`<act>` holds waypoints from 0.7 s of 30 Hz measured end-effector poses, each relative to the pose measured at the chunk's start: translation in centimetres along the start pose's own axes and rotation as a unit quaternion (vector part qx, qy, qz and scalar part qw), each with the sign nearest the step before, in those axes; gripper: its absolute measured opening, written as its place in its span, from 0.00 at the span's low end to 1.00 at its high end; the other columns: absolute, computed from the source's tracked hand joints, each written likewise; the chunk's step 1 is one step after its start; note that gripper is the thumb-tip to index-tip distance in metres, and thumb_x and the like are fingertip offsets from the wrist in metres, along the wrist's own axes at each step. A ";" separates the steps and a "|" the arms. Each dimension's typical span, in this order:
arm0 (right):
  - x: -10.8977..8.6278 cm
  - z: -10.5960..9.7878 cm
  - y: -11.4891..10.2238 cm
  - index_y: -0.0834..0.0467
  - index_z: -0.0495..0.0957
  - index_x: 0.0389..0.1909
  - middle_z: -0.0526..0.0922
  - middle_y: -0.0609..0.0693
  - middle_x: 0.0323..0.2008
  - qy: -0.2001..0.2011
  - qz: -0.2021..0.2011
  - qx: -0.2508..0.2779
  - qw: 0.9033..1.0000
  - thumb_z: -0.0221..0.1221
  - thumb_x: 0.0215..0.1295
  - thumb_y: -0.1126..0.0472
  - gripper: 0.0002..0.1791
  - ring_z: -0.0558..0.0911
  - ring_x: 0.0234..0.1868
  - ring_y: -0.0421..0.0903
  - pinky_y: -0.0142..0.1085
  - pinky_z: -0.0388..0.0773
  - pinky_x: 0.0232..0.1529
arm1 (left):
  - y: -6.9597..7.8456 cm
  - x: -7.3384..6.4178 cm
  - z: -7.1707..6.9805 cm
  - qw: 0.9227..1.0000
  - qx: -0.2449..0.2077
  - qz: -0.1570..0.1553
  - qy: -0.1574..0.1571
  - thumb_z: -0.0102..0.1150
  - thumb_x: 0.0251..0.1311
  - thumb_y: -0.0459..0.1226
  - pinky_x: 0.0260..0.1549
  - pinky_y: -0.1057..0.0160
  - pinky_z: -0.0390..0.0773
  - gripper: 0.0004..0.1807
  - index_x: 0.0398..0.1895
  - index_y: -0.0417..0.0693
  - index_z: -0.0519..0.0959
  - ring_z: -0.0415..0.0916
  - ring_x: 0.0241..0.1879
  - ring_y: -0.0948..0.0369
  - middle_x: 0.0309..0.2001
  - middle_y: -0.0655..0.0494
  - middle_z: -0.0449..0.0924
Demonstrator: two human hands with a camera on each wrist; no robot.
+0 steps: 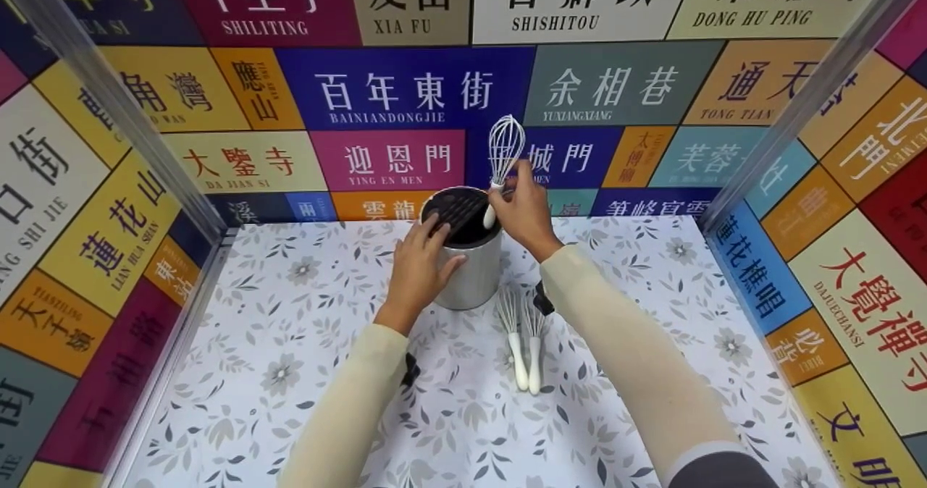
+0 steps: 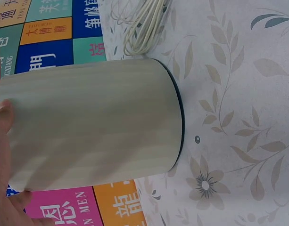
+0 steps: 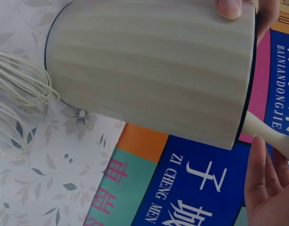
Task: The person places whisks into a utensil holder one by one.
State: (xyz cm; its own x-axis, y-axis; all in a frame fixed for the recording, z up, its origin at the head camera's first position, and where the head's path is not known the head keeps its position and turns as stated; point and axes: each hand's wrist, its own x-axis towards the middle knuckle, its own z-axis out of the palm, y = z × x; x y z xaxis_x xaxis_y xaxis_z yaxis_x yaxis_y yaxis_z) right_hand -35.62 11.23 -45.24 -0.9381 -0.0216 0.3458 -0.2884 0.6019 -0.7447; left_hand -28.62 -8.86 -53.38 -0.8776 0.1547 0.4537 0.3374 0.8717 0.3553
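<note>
A pale, smooth-walled utensil holder [image 1: 469,274] with a dark slotted insert [image 1: 463,211] stands upright towards the back of the table. My left hand [image 1: 420,267] grips it near the rim, thumb on the near wall and fingers at the left side. Above the right part of the opening, my right hand [image 1: 527,209] pinches a whisk [image 1: 507,148] by its white handle, wires up. The handle's lower end overlaps the mouth in the head view; in the right wrist view the handle [image 3: 264,129] shows just past the rim.
Two more whisks, one whisk [image 1: 518,365] close beside the other whisk [image 1: 534,368], lie in front of the holder with handles towards me. A floral cloth [image 1: 290,401] covers the table. Panels with printed characters [image 1: 405,86] rise at the back and both sides.
</note>
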 end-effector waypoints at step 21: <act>-0.7 0.8 1.1 0.57 0.72 0.47 0.88 0.54 0.42 -0.001 0.000 -0.023 1.000 0.62 0.69 0.51 0.16 0.87 0.42 0.51 0.46 0.82 0.46 | 0.0 0.0 -0.1 1.000 0.017 0.003 0.000 0.59 0.67 0.60 0.65 0.28 0.65 0.36 0.71 0.50 0.74 0.65 0.74 0.43 0.76 0.49 0.66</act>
State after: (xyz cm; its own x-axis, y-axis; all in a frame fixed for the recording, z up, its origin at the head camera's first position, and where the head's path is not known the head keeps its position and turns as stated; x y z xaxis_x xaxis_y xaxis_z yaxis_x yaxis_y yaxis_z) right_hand -35.43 11.26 -46.73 -0.9385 -0.0231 0.3446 -0.2792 0.6382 -0.7175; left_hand -28.60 -8.84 -53.29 -0.8757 0.1603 0.4555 0.3308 0.8863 0.3241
